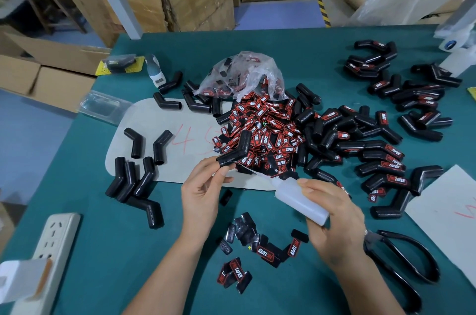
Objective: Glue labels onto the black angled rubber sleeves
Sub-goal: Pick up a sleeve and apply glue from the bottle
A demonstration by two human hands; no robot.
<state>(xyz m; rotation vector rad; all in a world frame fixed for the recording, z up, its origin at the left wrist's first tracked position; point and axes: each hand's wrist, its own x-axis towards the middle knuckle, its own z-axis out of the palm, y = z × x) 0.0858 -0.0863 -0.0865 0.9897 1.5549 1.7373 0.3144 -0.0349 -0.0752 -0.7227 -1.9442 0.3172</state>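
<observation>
Your left fingers (223, 170) are curled in a pinch on the near end of one black bent sleeve (235, 148), thumb on the side toward you, so that your left hand (202, 192) holds it up over the table (123, 250); its long axis climbs away from those fingertips, up and to the right, with the elbow about halfway along. Just right of that pinch, the thin nozzle of the glue bottle (301, 202) runs almost level toward the sleeve's held end, and the tip looks to be at or touching the rubber beside your fingertips, though the fine point is too thin to be sure. Your right hand (332, 222) is wrapped round the bottle's body, thumb on top. So the glue has to land on the sleeve face just beyond your left fingertips, and the left hand is the nearer one to turn it. Beyond the sleeve lies the heap of red-and-black labels (265, 131), spilling from the open plastic bag (242, 75), which holds more of them. Farther right, past the bottle, lie sleeves already labelled (386, 160).
</observation>
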